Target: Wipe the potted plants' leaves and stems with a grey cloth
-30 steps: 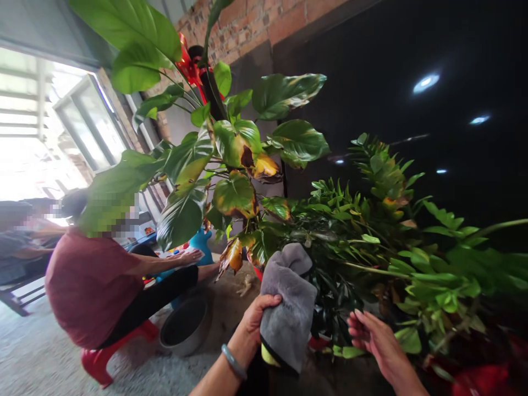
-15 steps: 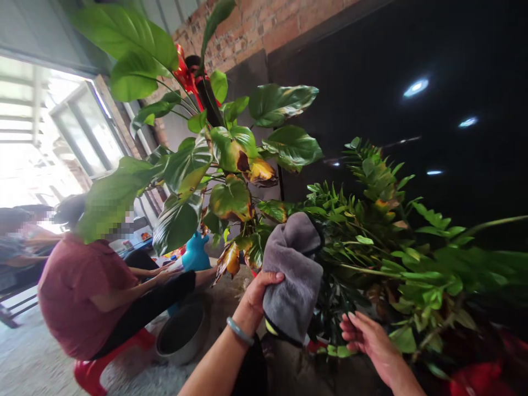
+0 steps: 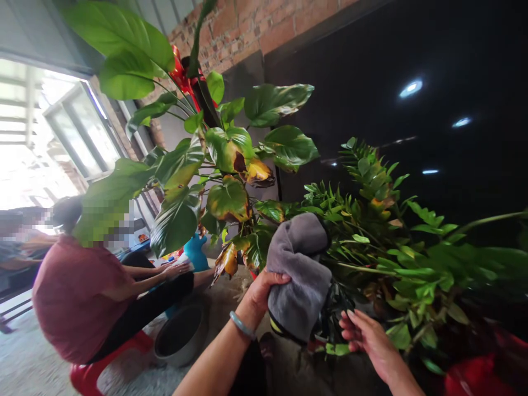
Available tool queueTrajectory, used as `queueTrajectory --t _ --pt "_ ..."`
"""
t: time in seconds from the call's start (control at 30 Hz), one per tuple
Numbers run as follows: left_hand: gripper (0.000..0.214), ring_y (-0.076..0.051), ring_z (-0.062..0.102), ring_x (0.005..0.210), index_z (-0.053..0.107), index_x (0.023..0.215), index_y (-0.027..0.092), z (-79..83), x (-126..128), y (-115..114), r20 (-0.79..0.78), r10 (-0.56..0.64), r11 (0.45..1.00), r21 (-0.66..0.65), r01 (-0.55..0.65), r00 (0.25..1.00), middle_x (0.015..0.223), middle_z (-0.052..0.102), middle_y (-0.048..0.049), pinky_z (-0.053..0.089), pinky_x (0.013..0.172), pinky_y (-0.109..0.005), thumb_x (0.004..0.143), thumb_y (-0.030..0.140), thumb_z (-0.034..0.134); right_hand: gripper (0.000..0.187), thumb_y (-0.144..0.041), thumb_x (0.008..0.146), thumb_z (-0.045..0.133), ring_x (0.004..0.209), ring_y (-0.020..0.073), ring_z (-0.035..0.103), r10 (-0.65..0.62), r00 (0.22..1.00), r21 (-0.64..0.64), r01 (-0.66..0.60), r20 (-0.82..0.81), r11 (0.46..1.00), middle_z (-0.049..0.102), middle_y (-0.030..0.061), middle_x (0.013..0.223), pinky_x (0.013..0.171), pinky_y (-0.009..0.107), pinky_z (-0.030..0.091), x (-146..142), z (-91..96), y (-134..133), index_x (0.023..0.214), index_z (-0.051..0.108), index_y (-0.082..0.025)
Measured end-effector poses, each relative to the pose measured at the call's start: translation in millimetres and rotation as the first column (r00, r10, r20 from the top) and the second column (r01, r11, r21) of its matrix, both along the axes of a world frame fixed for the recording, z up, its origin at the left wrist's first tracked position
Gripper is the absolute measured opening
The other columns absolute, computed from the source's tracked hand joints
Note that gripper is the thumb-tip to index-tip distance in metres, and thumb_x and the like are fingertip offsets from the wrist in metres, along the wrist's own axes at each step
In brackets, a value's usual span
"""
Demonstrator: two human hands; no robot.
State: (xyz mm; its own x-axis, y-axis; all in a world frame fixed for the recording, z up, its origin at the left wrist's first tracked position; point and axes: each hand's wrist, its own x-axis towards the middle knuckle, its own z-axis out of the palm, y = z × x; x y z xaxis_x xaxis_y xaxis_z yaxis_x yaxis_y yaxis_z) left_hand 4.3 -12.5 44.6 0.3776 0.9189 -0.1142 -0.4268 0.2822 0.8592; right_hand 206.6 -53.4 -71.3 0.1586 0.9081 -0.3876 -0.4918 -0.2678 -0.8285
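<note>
My left hand (image 3: 262,291) is closed on a grey plush cloth (image 3: 299,275), fingers bunched into the fabric, pale bangle (image 3: 241,324) on that wrist. The cloth has a dark hem with a yellow edge at its lower end. It sits between my hands, held mostly by the left, its far side pressed against the dark lower stems of a ZZ plant (image 3: 371,242). My right hand (image 3: 367,341) is open, fingers loosely curled, just beside those stems and below the cloth; can't tell if the fingertips are touching them. Lower ZZ leaves sit right by that hand, and a red object (image 3: 474,377) lies in shadow at lower right, too dark to tell what it is.

Past the cloth, a large-leaved plant (image 3: 229,148) with yellow and brown patches stands left of the ZZ plant. A steel basin (image 3: 181,335) is on the floor near my left arm, a blue plastic object (image 3: 194,253) beyond it. Further left, a person (image 3: 78,297) in a maroon shirt sits on a red plastic stool (image 3: 86,377), hands (image 3: 177,269) over the lap. A second, blurred person (image 3: 16,247) is at the far left edge. Behind everything: brick wall (image 3: 235,33), dark glossy panel (image 3: 391,82) reflecting lights, bright window (image 3: 78,132).
</note>
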Motion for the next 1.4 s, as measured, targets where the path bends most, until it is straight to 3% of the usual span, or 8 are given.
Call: queueTrajectory --t 0.13,0.27,0.53,0.77,0.9,1.03,1.3,1.4 --pt "0.034 -0.019 0.061 0.059 0.071 0.072 0.012 -28.7 2 2 -0.166 0.047 0.998 -0.029 -0.052 0.985 0.063 0.069 -0.0031 0.048 0.064 -0.03 0.038 0.011 0.073 0.033 -0.035 0.038 0.082 0.042 0.0147 0.058 -0.022 1.0 0.0 0.022 -0.022 1.0 0.068 0.0061 0.053 0.035 0.021 0.04 1 -5.1 0 0.06 0.065 -0.016" --pt "0.032 -0.017 0.057 0.057 0.071 0.064 0.013 -61.8 0 -17 -0.413 -0.133 0.989 -0.119 0.091 0.901 0.058 0.066 0.001 0.043 0.057 -0.027 0.033 0.003 0.07 0.031 -0.036 0.04 0.081 0.04 0.0148 0.058 -0.029 0.999 0.008 0.03 -0.043 1.0 0.067 0.0033 0.05 0.033 0.021 0.039 3 -11.7 1 0.058 0.063 -0.019" --pt "0.041 -0.018 0.06 0.061 0.071 0.077 0.012 -14.5 -2 4 -0.092 -0.004 0.997 0.074 0.011 0.996 0.063 0.067 -0.0025 0.049 0.071 -0.032 0.037 0.017 0.078 0.027 -0.032 0.044 0.08 0.043 0.0144 0.059 -0.015 1.0 -0.021 0.014 -0.007 1.0 0.068 0.0047 0.054 0.036 0.021 0.041 2 -5.4 2 0.062 0.065 -0.018" --pt "0.033 -0.015 0.054 0.056 0.07 0.061 0.014 -63.4 6 -13 -0.484 -0.107 0.994 -0.071 0.082 0.869 0.056 0.064 0.0033 0.042 0.055 -0.026 0.03 0.007 0.075 0.034 -0.034 0.039 0.081 0.04 0.0149 0.058 -0.048 0.999 -0.039 0.047 -0.026 0.998 0.066 0.0048 0.051 0.034 0.021 0.039 5 -16.6 3 0.062 0.062 -0.017" --pt "0.033 -0.016 0.058 0.061 0.072 0.066 0.015 -44.8 -2 -15 -0.356 -0.212 0.977 -0.061 0.203 0.91 0.061 0.068 0.0009 0.046 0.064 -0.028 0.034 0.011 0.077 0.032 -0.035 0.039 0.079 0.041 0.0157 0.059 -0.047 0.999 -0.036 0.046 -0.023 0.998 0.065 0.0026 0.049 0.036 0.022 0.04 7 -16.3 1 0.06 0.06 -0.02" --pt "0.037 -0.017 0.06 0.06 0.071 0.071 0.014 -14.5 4 2 -0.053 -0.029 1.0 0.006 0.03 0.998 0.061 0.068 -0.0021 0.047 0.065 -0.028 0.035 0.017 0.078 0.031 -0.034 0.038 0.079 0.042 0.0144 0.058 -0.047 0.999 -0.047 0.048 0.012 0.998 0.067 0.0039 0.052 0.036 0.022 0.04 5 -9.5 1 0.06 0.064 -0.019" --pt "0.038 -0.017 0.058 0.061 0.07 0.07 0.014 -66.2 12 -8 -0.407 -0.168 0.986 -0.079 0.148 0.898 0.063 0.066 0.0011 0.044 0.063 -0.028 0.033 0.008 0.078 0.035 -0.039 0.031 0.08 0.042 0.0146 0.058 -0.042 0.999 -0.053 0.043 0.02 0.998 0.066 0.0021 0.049 0.037 0.022 0.04 6 -9.4 0 0.055 0.064 -0.019" --pt "0.035 -0.016 0.058 0.06 0.071 0.07 0.012 -58.3 2 -12 -0.335 -0.238 0.971 -0.084 0.223 0.911 0.064 0.068 -0.0005 0.045 0.063 -0.028 0.035 0.01 0.078 0.032 -0.039 0.033 0.079 0.042 0.0154 0.058 -0.041 0.999 -0.048 0.042 0.014 0.998 0.066 0.0016 0.049 0.037 0.023 0.04 8 -11.8 0 0.053 0.062 -0.02"
